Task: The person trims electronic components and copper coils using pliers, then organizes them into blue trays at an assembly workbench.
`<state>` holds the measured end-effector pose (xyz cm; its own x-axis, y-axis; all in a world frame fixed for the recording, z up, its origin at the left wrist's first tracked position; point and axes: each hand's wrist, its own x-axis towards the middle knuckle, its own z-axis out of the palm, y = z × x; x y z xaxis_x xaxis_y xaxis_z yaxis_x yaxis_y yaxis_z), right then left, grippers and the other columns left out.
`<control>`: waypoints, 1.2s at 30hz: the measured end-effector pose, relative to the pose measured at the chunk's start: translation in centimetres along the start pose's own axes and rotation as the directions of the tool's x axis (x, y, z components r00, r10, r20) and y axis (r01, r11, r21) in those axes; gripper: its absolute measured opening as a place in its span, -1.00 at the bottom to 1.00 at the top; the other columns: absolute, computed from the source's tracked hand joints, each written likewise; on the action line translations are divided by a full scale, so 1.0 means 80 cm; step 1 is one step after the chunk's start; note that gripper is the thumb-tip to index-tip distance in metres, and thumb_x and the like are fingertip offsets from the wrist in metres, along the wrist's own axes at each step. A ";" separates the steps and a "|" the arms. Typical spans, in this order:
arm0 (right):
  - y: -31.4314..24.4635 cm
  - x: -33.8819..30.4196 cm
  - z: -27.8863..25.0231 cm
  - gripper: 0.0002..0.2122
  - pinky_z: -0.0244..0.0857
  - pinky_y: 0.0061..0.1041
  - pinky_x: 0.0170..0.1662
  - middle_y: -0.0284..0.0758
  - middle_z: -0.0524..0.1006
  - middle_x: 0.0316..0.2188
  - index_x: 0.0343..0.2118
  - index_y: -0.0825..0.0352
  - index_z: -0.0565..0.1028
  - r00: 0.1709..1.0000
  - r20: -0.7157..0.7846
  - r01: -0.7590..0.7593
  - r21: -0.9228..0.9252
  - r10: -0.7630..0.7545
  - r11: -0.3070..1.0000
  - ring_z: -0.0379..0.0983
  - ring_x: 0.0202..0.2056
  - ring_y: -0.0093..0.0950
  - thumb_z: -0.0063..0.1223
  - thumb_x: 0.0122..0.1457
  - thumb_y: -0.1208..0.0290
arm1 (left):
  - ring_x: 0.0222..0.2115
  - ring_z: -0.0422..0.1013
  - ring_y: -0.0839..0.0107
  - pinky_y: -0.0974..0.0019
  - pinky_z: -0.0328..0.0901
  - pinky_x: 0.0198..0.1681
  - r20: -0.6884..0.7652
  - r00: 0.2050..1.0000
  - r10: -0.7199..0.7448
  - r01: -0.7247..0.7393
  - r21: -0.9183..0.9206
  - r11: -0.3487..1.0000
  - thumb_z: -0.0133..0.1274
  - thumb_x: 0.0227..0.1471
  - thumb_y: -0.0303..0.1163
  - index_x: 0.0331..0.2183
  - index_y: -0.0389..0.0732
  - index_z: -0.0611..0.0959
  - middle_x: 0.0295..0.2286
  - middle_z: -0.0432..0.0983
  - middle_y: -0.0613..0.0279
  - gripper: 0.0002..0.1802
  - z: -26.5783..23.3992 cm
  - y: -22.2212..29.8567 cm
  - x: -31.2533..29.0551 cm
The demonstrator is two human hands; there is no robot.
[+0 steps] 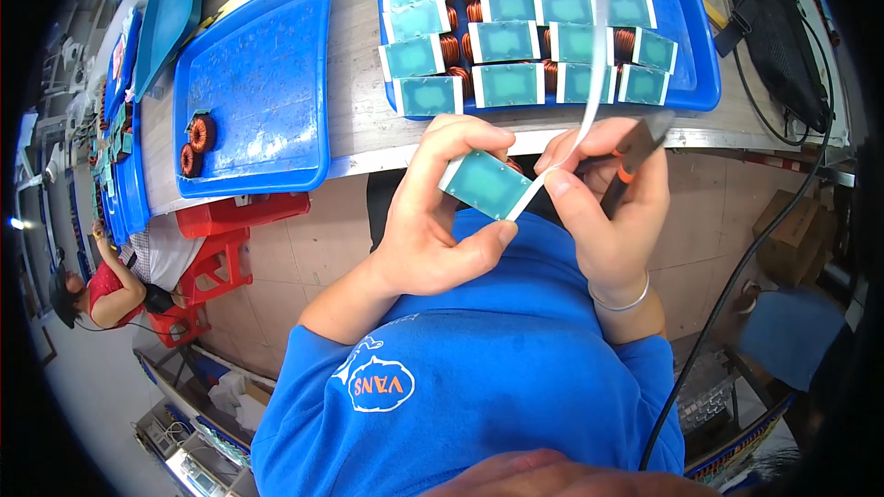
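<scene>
In front of my body, my left hand (442, 207) is closed on a small green circuit board (488, 186), gripped by its edges with thumb and fingers. A bit of copper coil shows behind the board. My right hand (608, 184) pinches a long white strip (592, 97) at the board's right edge, where another white band lies. That strip runs upward out of view. Also tucked in my right hand is a dark hand tool with an orange part (626, 168), its blurred head pointing up and right; its exact kind is unclear.
A blue tray (695, 83) ahead holds rows of similar green boards on copper coils. Left of it, another blue tray (313, 74) carries two copper coils. A black pouch (773, 37) and cable lie at right. At far left, another person sits near red stools (221, 262).
</scene>
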<state>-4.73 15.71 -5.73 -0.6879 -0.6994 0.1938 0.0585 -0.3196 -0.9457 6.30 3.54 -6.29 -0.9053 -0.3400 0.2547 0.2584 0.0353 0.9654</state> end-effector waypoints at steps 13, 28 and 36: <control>-0.002 0.001 0.004 -0.78 0.25 -0.66 -0.34 -0.32 0.36 -0.50 -0.36 0.39 0.23 0.998 -0.011 0.056 0.026 -0.056 0.998 0.32 -0.43 -0.63 -0.05 -0.09 0.72 | -0.22 0.22 0.42 0.40 0.17 -0.15 0.005 1.000 -0.006 0.006 -0.035 0.999 0.04 -0.38 -0.62 -0.11 -0.27 0.29 -0.23 0.14 0.16 -0.36 0.000 0.003 0.000; -0.009 0.002 -0.010 -0.72 0.24 -0.64 -0.37 -0.34 0.41 -0.50 -0.24 0.41 0.24 0.999 -0.003 -0.040 -0.214 0.041 0.976 0.34 -0.45 -0.62 -0.03 -0.06 0.65 | -0.21 0.21 0.36 0.37 0.15 -0.16 -0.044 0.996 0.078 -0.082 -0.085 0.993 0.12 -0.45 -0.54 -0.19 -0.31 0.35 -0.25 0.20 0.09 -0.39 -0.014 0.002 0.000; -0.023 0.001 -0.021 -0.70 0.23 -0.45 -0.31 -0.27 0.45 -0.44 -0.36 0.33 0.47 0.923 0.377 0.183 -0.601 0.073 0.778 0.37 -0.38 -0.31 0.04 -0.28 0.63 | -0.32 0.28 0.35 0.37 0.19 -0.24 -0.151 0.965 0.214 -0.201 0.098 0.975 0.10 -0.33 -0.62 -0.36 -0.27 0.44 -0.37 0.32 0.11 -0.66 -0.019 0.003 0.008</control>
<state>-6.12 17.35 -4.41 -0.3581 -0.9103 0.2079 -0.5154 0.0070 -0.8569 6.32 1.91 -6.02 -0.7677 -0.4621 0.4440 0.4005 0.1949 0.8953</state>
